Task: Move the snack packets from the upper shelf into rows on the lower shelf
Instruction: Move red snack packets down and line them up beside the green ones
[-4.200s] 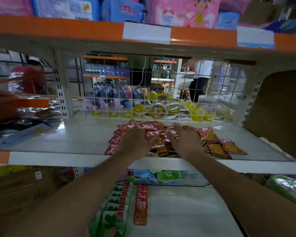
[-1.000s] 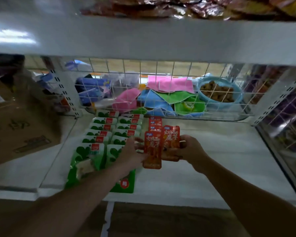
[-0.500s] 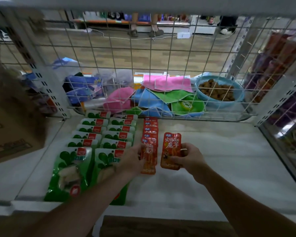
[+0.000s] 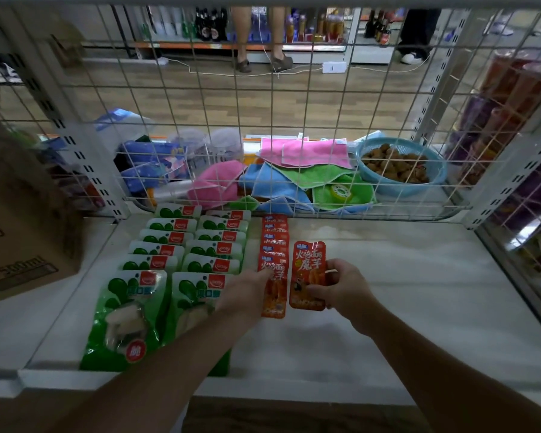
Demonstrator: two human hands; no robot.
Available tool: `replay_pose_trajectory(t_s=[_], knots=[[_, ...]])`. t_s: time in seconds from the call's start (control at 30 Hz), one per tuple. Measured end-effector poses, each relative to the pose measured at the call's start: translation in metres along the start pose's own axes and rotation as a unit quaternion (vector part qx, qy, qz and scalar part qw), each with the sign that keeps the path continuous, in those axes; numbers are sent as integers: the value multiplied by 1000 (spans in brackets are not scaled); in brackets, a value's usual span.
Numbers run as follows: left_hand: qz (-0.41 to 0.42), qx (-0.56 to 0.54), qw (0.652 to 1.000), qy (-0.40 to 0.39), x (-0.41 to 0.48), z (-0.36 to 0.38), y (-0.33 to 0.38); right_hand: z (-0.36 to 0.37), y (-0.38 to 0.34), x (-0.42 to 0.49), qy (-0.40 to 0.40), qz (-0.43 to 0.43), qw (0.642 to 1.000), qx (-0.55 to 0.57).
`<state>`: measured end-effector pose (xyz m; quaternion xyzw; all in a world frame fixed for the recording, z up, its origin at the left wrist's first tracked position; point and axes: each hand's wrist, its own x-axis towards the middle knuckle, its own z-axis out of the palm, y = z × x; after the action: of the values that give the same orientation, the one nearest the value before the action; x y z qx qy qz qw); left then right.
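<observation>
Broadly, the white lower shelf [image 4: 403, 307] fills the view, backed by a wire mesh panel [image 4: 325, 114]. A cardboard box [image 4: 22, 245] sits at its left end. Two columns of green packets [image 4: 175, 254] run from the mesh toward the front edge, overlapping like tiles.

Both bare forearms reach in from the bottom of the view and converge near the middle of the shelf. The left forearm crosses over the front of the right green column. The left hand [image 4: 247, 295] lies palm down, and its fingertips reach the left edge of the frontmost packet in the row of red snack packets [image 4: 274, 242]. Whether they pinch that packet or only press on it cannot be told. This red row lies just to the right of the green columns and runs back to the mesh, each packet overlapping the next.

The right arm comes in from the lower right with the wrist bent slightly inward. The right hand [image 4: 344, 292] has its fingers curled round the right edge of a single red packet [image 4: 308, 270] and its thumb on the lower front, so the packet is clamped. That packet stands lengthwise, printed face up, just beside the front of the red row with a narrow gap between them. Whether it touches the shelf cannot be told.
</observation>
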<state>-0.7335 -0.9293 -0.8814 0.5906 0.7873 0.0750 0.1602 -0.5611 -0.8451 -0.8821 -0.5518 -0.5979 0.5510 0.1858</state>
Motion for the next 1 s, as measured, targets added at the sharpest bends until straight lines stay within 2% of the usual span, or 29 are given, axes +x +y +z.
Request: replay_pose_trajectory(t_s=[0.3,0.53,0.77,1.0], knots=[[-7,34,999,-28,3,1,2,9,3,-3,-12,18,1000,-19],[11,-43,999,10,1,-10,-6,33,10,-7,-21,36,998,-54],[50,-131,989,-38,-10,-21,-33,61,6,-10,-35,34,997,-57],[54,-131,990,-18,-17,-29,-53,72,6,-13,-34,20,995,-88]])
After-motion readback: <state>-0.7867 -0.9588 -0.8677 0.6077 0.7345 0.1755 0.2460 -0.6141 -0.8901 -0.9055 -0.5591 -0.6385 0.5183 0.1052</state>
